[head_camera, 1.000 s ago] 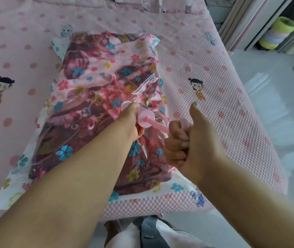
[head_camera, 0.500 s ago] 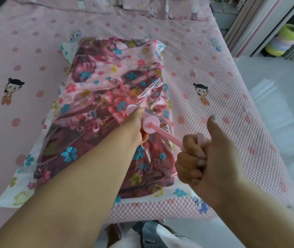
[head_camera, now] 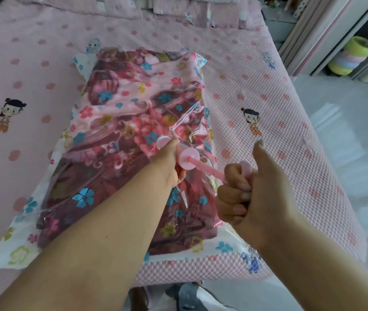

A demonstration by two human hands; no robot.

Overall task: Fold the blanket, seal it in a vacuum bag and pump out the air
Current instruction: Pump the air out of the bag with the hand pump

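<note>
Your left hand (head_camera: 171, 162) grips pink pump (head_camera: 187, 158) barrel at vacuum bag (head_camera: 120, 140) on bed (head_camera: 268, 90). Your right hand (head_camera: 249, 194) fists pump handle; rod runs barrel-to-handle, pointing near-right. Blanket (head_camera: 115, 108) inside, long axis front-to-back.

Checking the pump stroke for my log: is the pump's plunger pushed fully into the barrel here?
No. A length of the pink plunger rod shows bare between the pump barrel and the right hand gripping its handle.
</note>
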